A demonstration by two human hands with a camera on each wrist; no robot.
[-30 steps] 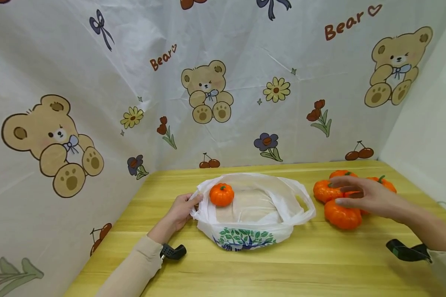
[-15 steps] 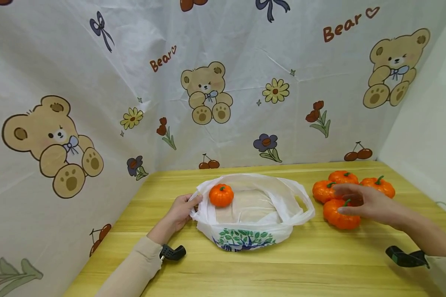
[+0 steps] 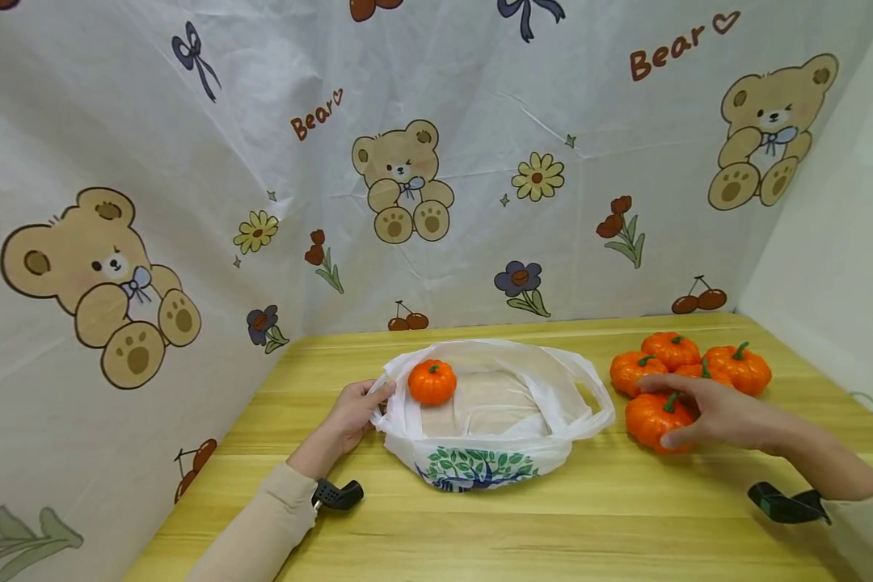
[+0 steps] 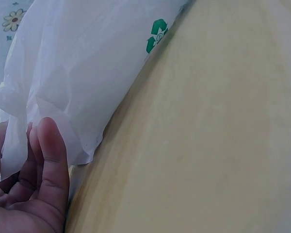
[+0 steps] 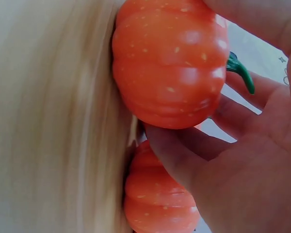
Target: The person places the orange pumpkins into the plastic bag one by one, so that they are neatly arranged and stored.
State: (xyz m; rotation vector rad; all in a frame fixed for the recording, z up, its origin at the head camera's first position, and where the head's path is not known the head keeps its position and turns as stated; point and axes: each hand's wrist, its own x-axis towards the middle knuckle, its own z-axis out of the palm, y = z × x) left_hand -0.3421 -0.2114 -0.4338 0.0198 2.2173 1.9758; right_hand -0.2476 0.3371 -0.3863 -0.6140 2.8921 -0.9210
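Observation:
A white plastic bag with a green-and-blue tree print lies with its mouth wide on the table. Inside it, at the left, sits a small orange pumpkin. My left hand holds the bag's left handle, whose white film runs between thumb and fingers in the left wrist view. To the right of the bag, my right hand has thumb and fingers curled round the nearest orange pumpkin. In the right wrist view this pumpkin shows its green stem toward the palm; its underside is close to the tabletop.
Several more orange pumpkins cluster behind and beside the right hand. One pumpkin shows just past the fingers in the right wrist view. A wooden table meets a bear-print cloth at the back and left, and a white wall at the right.
My right hand has come down and closed round the front pumpkin, which has shifted slightly left. The left hand and bag have stayed in place.

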